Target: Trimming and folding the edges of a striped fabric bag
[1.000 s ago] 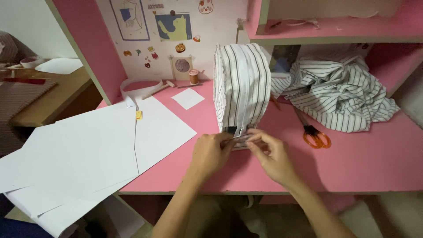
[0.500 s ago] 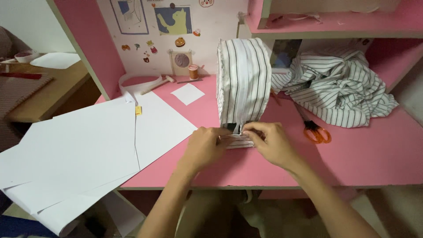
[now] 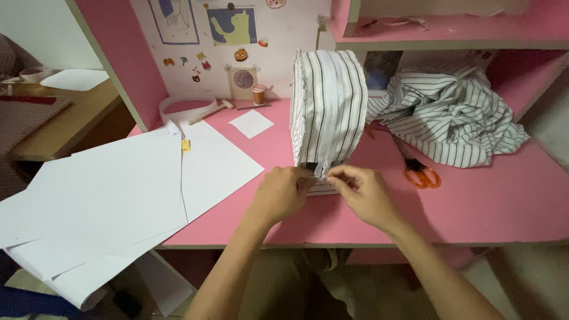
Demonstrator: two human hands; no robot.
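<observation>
Pinching with both sets of fingertips at the bottom front edge of the striped fabric pouch (image 3: 328,112), right where a dark zipper end seems to sit. Left hand (image 3: 283,194) closed, thumb and forefinger pressed on the seam from the left side; right hand (image 3: 363,192) closed likewise, gripping the same spot from the right. Hard to tell which fingers hold the zipper pull itself, too small and shadowed.

Standing upright on the pink desk (image 3: 492,201), long axis vertical, rounded top leaning slightly away toward the back wall. Directly ahead of and above the fingers, so everything beyond the gripped edge rises away from both hands. Roughly equal in nearness, both hands meeting at the base, touching it and nearly touching each other.

Further out: orange-handled scissors (image 3: 422,176) lying to the right, near the right hand but apart from it; beyond them a crumpled heap of striped cloth (image 3: 453,118). To the left, large white paper sheets (image 3: 118,195) overhanging the desk edge, a small white square (image 3: 251,123), and a spool of thread (image 3: 258,94) near the wall.
</observation>
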